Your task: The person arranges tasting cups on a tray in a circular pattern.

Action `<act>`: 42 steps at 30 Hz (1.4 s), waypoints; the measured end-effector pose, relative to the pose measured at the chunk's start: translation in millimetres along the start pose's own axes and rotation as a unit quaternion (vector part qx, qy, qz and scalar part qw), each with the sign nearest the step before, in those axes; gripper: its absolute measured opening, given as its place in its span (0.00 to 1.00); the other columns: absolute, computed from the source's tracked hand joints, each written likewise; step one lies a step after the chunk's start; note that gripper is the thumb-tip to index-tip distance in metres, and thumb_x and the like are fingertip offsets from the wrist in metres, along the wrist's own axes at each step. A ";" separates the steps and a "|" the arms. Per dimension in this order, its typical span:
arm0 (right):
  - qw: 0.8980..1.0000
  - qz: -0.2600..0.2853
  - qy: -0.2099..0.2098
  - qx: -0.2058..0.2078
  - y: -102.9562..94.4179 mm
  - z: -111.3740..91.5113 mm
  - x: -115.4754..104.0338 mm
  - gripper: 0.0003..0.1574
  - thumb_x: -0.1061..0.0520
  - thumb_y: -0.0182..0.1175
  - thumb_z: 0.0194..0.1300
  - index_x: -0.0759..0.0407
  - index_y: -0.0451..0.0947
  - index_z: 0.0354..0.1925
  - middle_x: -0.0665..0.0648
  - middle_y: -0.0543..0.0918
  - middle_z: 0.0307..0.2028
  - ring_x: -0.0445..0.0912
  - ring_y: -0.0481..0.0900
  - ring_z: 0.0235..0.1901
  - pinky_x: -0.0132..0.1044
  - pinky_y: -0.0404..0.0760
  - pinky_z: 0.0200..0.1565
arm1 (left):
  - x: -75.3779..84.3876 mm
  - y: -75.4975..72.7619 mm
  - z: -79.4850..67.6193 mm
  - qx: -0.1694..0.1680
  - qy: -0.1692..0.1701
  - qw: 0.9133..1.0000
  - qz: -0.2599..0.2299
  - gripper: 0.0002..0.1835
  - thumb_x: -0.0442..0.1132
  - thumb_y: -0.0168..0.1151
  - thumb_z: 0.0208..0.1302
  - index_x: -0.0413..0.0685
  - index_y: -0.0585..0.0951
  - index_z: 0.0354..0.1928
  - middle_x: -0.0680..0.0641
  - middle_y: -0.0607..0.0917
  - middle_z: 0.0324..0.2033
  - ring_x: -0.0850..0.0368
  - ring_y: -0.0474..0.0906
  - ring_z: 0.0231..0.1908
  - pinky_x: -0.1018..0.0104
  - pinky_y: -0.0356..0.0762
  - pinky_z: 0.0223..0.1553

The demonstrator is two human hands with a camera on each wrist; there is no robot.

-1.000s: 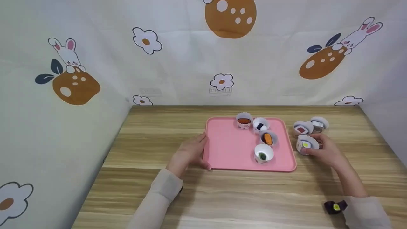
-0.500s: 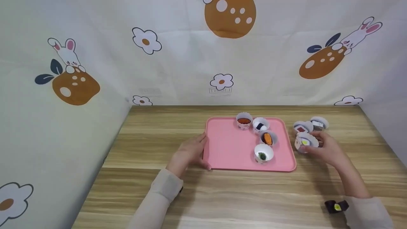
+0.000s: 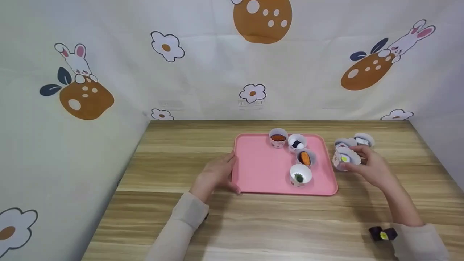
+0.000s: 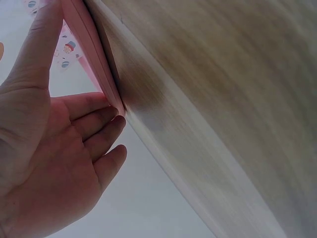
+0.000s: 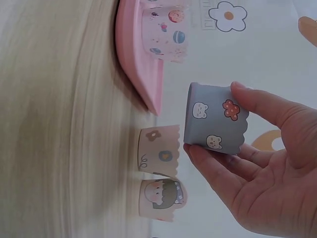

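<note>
My right hand (image 3: 373, 168) pinches a scalloped paper cup (image 5: 215, 119) between thumb and fingers. It is grey-blue with small animal faces, and a white piece with a yellow-green spot sits inside. In the right wrist view the cup is off the table, right of the pink tray (image 3: 261, 163). My left hand (image 3: 215, 175) touches the tray's left edge, fingers extended along the side and thumb at the near corner. On the tray's right half stand several paper cups holding toy-like sushi pieces, one with an orange topping (image 3: 305, 158), one with green (image 3: 299, 177).
Right of the tray are two more cups, a partly hidden one (image 3: 342, 142) and one with a white piece (image 3: 363, 141). A dark object with a yellow-green spot (image 3: 383, 234) lies beside the right sleeve. A printed cloth (image 3: 210, 79) hangs behind the wooden table (image 3: 174, 152).
My right hand has moved the pinched cup slightly left and away from me, now partly covering the cup behind it. My left hand and the tray have stayed put.
</note>
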State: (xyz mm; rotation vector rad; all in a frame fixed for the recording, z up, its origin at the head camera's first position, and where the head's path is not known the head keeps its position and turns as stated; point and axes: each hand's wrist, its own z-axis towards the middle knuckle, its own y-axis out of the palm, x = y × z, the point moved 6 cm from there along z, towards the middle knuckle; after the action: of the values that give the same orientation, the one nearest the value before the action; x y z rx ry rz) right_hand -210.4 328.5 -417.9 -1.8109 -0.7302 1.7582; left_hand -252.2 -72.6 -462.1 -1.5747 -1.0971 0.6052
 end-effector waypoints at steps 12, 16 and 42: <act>1.000 -0.013 -0.013 0.004 3.9 0.9 -17.0 0.46 0.47 0.69 0.63 0.75 0.64 0.66 0.78 0.73 0.62 0.70 0.76 0.59 0.13 0.70 0.41 | -0.6 0.5 1.7 -0.006 0.004 1.000 0.017 0.65 0.67 0.74 0.46 0.42 0.52 0.78 0.44 0.52 0.79 0.49 0.50 0.78 0.56 0.54 0.79; 1.000 -0.010 -0.024 0.005 6.8 2.3 -22.6 0.46 0.48 0.69 0.63 0.74 0.65 0.66 0.77 0.74 0.61 0.68 0.76 0.59 0.26 0.79 0.51 | -0.6 0.4 1.5 -0.007 0.000 1.000 0.015 0.65 0.67 0.74 0.46 0.43 0.52 0.78 0.45 0.52 0.79 0.49 0.50 0.78 0.55 0.54 0.78; 0.999 0.001 -0.039 -0.011 33.9 14.1 -59.9 0.43 0.50 0.69 0.63 0.73 0.65 0.66 0.77 0.74 0.62 0.68 0.75 0.61 0.60 0.76 0.63 | -0.8 -0.2 1.0 -0.010 -0.008 1.000 -0.010 0.66 0.65 0.76 0.44 0.44 0.52 0.79 0.46 0.50 0.80 0.49 0.49 0.79 0.56 0.53 0.79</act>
State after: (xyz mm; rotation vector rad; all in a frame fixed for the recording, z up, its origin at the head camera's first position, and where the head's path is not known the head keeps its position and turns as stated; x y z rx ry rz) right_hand -224.5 262.6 -398.2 -1.7658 -0.7824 1.8371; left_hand -253.5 -72.8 -462.4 -1.5762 -1.1341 0.5961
